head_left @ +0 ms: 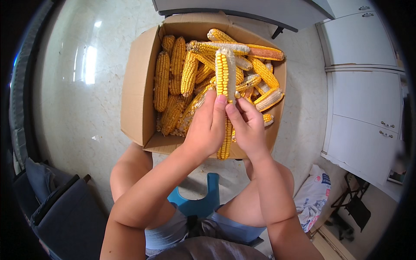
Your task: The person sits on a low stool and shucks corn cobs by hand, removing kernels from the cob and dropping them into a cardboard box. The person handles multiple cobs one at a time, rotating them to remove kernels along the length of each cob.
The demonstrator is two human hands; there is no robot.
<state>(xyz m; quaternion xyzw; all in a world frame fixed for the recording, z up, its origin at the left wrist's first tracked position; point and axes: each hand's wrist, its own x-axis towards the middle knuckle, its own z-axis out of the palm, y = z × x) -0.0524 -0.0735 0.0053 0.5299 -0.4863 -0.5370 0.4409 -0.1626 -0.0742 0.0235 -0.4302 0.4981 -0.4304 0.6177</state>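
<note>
My left hand (208,125) is closed around a dried corn cob (223,73), which stands lengthwise away from me above the box. Yellow kernels cover its left side, while a bare whitish strip runs along its right. My right hand (248,125) touches the same cob, thumb against its right edge. A loose corn kernel (237,94) shows at the fingertips of that hand. Below both hands, an open cardboard box (138,87) holds many dried corn cobs (178,65), some full and some partly stripped. Loose kernels (178,132) lie at the box's near left inside corner.
I sit on a blue plastic stool (195,203), the box before my knees. Grey furniture (234,9) stands beyond it. White cabinets (360,94) line the right, with a printed white sack (313,198) and a folding stool (356,204) nearer. A dark upholstered chair (70,224) is at left.
</note>
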